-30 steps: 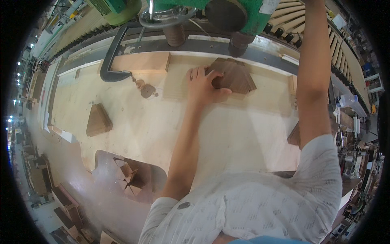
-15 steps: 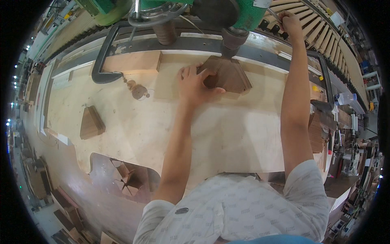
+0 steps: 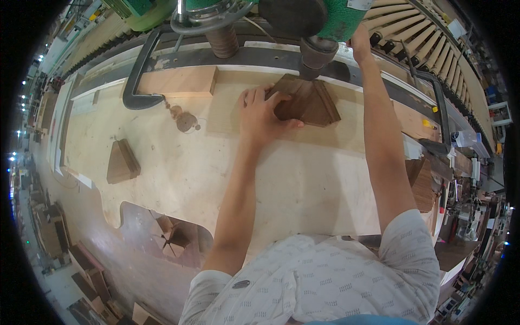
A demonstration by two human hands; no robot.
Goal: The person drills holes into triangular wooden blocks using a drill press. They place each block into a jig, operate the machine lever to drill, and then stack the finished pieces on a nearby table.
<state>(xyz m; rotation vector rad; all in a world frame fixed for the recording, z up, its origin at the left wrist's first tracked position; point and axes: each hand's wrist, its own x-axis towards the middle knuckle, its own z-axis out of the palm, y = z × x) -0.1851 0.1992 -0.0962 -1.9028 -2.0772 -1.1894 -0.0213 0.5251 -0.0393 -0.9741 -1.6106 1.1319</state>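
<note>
My left hand [image 3: 264, 116] is closed on a dark brown, angular wooden block [image 3: 311, 103], its thumb toward the near edge and its fingers curled over the left side. That block rests on a pale board [image 3: 227, 116], under the dark spindle [image 3: 314, 62] of a green drill press [image 3: 341, 21]. At this view I cannot tell whether the spindle touches it. Up by the green housing, my right hand [image 3: 360, 44] is curled round the machine's lever, with fingers and grip partly hidden. A smaller brown wedge-shaped block [image 3: 122, 161] stands at the left of the worktable [image 3: 179, 157].
Black clamps hold at the left [image 3: 134, 89] and right [image 3: 441, 116]. A light wooden bar [image 3: 179, 82] lies along the back. More brown blocks [image 3: 420, 181] sit at the right edge. Rollers [image 3: 433, 40] run behind, and wood pieces [image 3: 170, 238] show below the table cutout.
My right hand has come left and toward me, bringing the lever round beside the green housing. A dark rod now shows farther right. My left hand and the block stay nearly in place.
</note>
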